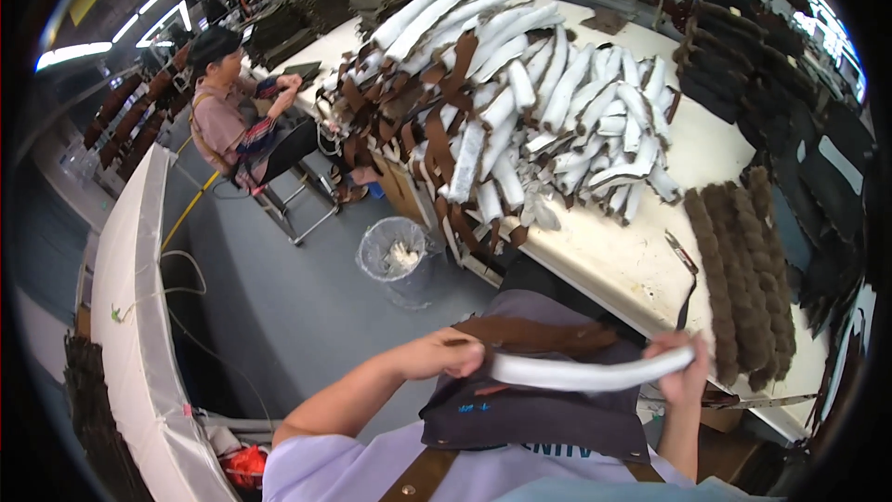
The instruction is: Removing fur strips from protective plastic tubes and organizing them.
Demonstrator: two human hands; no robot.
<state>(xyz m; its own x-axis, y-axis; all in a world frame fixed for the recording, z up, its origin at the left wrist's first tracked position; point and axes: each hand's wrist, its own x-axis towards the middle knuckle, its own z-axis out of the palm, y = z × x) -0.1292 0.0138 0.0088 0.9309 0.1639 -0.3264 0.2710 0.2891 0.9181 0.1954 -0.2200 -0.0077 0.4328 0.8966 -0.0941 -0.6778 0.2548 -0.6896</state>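
A long white-backed strip [595,374] stretches across my lap, smeared by motion. My right hand [683,367] is closed around its right end. By the strip's left end, my left hand [451,354] is curled shut, and what its fingers pinch is hidden. Just behind the white strip, a flat brown strip [544,333] runs over my dark apron [548,418], its left end reaching up to my left hand. Past my hands, a large pile of white-backed strips with brown furry edges [576,112] covers much of the pale table [595,270].
A cutter-like tool [681,251] with a dark strap and brown fur strips [743,288] lie on the table's right part. A lined bin [395,260] stands on the floor. At the far left a seated person [232,116] works at the table. A white panel [135,316] rises on my left.
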